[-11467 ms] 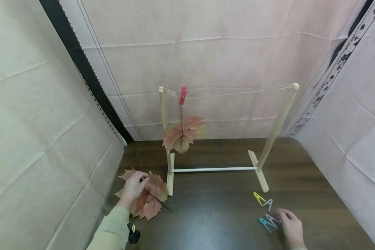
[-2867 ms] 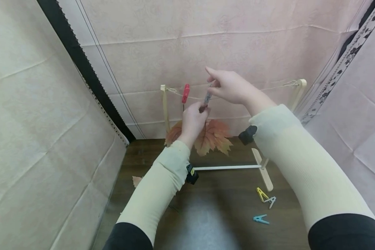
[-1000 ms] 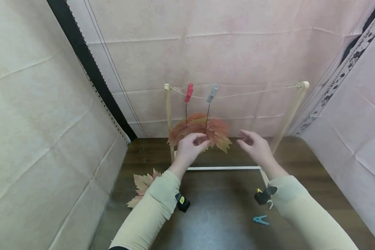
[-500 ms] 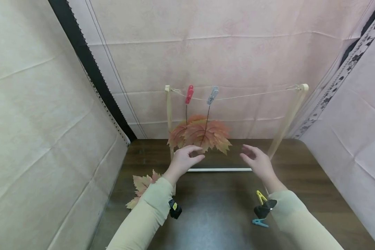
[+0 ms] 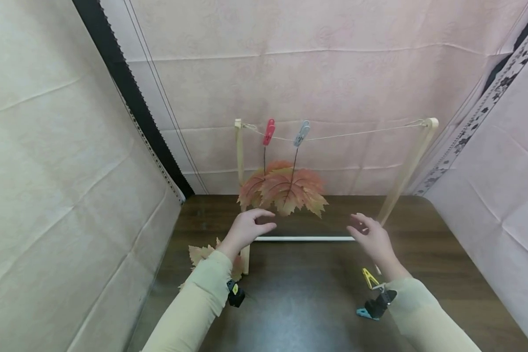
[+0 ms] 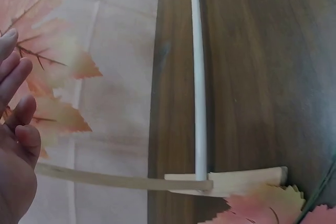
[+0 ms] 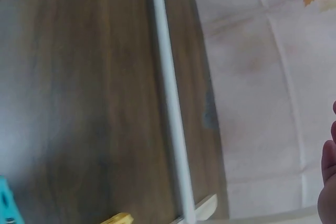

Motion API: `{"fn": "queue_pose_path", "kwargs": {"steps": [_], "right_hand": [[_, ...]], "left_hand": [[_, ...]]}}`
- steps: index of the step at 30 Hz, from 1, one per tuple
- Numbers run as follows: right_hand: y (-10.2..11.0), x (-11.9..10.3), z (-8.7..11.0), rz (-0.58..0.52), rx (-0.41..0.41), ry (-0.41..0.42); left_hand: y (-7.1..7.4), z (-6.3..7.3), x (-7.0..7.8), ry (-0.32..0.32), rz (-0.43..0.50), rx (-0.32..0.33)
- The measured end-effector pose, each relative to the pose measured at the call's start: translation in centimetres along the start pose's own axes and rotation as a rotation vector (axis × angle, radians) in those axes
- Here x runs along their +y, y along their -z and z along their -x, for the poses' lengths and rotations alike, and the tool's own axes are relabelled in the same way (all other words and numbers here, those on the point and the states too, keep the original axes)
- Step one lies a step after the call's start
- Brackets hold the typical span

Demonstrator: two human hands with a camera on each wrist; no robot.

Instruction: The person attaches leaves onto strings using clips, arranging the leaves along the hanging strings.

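Two autumn leaves hang by their stems from a string on a wooden stand. A red clothespin (image 5: 269, 132) clips the rear leaf (image 5: 248, 189); a grey-blue clothespin (image 5: 301, 133) clips the front leaf (image 5: 292, 189), which overlaps it. My left hand (image 5: 245, 231), fingers loosely bent and holding nothing, is just below the leaves. Holding nothing either, my right hand (image 5: 375, 242) is near the stand's right post (image 5: 407, 171). Under my left forearm a further leaf (image 5: 200, 254) lies partly hidden on the table.
A yellow clothespin (image 5: 369, 278) and a blue clothespin (image 5: 366, 314) lie on the table (image 5: 299, 293) by my right wrist, with a grey one mostly covered by it. A white rod (image 5: 305, 239) joins the stand's feet. Cloth walls (image 5: 334, 88) enclose the table.
A grey-blue clothespin came off the table, and a second leaf was clipped to the string beside the first. Both hands then let go, dropped lower and drew apart.
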State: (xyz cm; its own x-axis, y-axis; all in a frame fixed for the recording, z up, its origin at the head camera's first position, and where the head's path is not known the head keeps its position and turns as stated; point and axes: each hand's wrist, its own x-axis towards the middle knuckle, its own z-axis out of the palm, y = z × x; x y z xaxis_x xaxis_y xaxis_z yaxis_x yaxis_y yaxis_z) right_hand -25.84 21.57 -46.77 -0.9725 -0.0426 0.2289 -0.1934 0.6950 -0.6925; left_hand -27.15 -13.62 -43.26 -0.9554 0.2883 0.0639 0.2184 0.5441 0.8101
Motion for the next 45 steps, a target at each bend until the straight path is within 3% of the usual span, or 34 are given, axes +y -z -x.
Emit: {"fn": "queue_pose_path", "kwargs": {"steps": [7, 17, 25, 28, 33, 38, 45], "right_hand": [[-0.4, 2.1, 1.8, -0.015, -0.050, -0.085], [-1.1, 4.5, 3.6, 0.016, -0.019, -0.088], [-1.7, 5.8, 4.8, 0.032, -0.052, -0.148], [-1.7, 6.4, 5.3, 0.054, -0.036, -0.148], [-1.7, 7.3, 5.8, 0.070, -0.042, -0.162], [-1.7, 8.0, 6.0, 0.086, -0.069, -0.208], [-2.1, 8.9, 6.5, 0.122, -0.093, -0.214]], "left_hand": [[-0.4, 0.8, -2.0, 0.023, -0.042, -0.002], [-0.7, 2.2, -5.2, 0.072, -0.037, -0.014], [-0.5, 4.0, -8.0, 0.110, -0.090, -0.014], [-0.7, 4.5, -9.0, 0.100, -0.084, -0.027], [-1.0, 5.6, -10.9, 0.146, -0.032, -0.054], [-1.3, 6.7, -12.5, 0.106, -0.062, -0.061], [-2.4, 8.0, -13.9, 0.097, -0.001, -0.104]]}}
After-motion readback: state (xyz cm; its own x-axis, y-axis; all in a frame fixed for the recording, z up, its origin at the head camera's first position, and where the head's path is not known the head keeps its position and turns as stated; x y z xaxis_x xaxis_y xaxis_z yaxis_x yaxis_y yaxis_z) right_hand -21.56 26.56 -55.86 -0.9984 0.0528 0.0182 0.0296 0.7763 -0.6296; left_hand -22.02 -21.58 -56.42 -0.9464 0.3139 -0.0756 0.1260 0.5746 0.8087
